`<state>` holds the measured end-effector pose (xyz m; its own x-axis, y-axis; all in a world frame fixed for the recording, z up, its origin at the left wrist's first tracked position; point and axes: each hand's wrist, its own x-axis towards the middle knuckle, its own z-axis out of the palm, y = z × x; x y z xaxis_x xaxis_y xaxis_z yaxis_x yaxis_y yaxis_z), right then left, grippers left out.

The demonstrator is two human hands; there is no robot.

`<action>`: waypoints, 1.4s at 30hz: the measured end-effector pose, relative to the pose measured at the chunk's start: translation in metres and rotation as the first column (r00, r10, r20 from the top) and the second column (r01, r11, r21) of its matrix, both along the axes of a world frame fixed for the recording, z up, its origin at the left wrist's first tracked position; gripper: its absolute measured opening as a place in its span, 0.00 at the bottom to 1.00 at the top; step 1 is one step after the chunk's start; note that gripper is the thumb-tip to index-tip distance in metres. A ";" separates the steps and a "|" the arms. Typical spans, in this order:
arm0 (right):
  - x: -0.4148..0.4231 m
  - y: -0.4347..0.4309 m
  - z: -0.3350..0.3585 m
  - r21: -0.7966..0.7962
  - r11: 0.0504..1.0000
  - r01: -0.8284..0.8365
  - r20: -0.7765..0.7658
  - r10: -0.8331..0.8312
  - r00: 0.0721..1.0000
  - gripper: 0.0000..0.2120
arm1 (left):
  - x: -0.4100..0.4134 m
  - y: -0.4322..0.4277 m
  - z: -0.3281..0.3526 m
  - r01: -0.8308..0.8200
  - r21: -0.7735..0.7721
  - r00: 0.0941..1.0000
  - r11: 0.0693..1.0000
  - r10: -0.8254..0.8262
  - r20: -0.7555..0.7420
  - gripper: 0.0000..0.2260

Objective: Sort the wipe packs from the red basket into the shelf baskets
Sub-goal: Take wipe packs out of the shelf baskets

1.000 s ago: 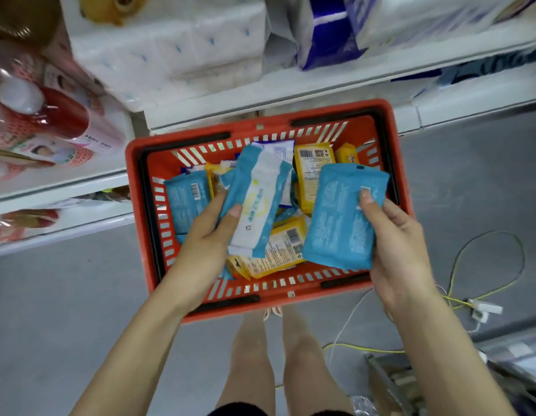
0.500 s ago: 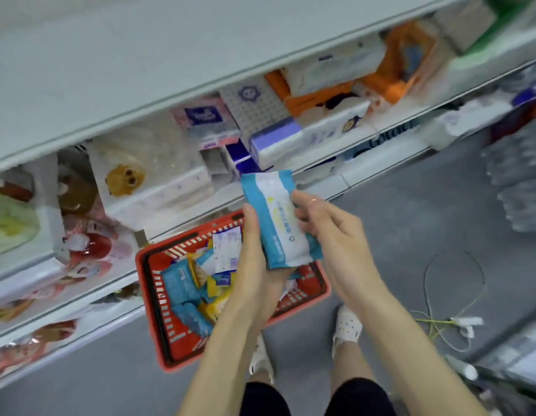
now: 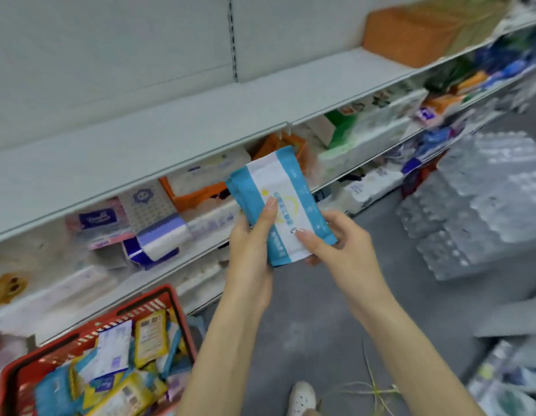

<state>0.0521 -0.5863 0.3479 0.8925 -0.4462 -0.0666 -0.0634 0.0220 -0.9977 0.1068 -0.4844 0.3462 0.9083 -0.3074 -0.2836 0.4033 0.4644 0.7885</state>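
Both hands are closed on one blue-and-white pack [image 3: 283, 207], left hand [image 3: 251, 250] on its left edge, right hand [image 3: 336, 244] at the bottom corner, long axis tilted up toward the shelf [image 3: 170, 139], basket [image 3: 89, 334] down-left.

Tissue packs [image 3: 158, 235] crowd grey shelves [image 3: 170, 139] — bottled-water cases [image 3: 483, 211] alongside.

Above the grey shelf board [image 3: 176, 145] the bay stands bare back to the wall panel, so a hand can pass in freely there, save at the far right end where an orange basket [image 3: 411, 31] sits. Below that board the gap is crammed with tissue packs [image 3: 158, 232], leaving little room. Down on the floor below it, the red basket [image 3: 19, 370] is heaped with wipe packs [image 3: 146, 337].
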 end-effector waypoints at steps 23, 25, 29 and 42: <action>0.186 -0.349 0.042 0.173 0.876 0.450 0.022 -0.460 0.888 0.06 | 0.182 -0.348 0.048 0.417 0.011 0.905 0.909 -0.417 0.082 0.17; 0.206 -0.383 0.046 0.213 0.857 0.468 0.021 -0.483 0.875 0.06 | 0.209 -0.385 0.049 0.400 0.055 0.909 0.915 -0.404 0.103 0.17; 0.232 -0.459 0.057 0.408 0.832 0.377 0.004 -0.415 0.910 0.12 | 0.250 -0.450 0.060 0.362 0.168 0.911 0.917 -0.386 0.145 0.14; 0.351 -0.726 0.050 0.440 0.888 0.136 -0.079 -0.112 0.990 0.13 | 0.370 -0.674 0.064 -0.052 0.283 0.956 0.958 -0.034 0.293 0.09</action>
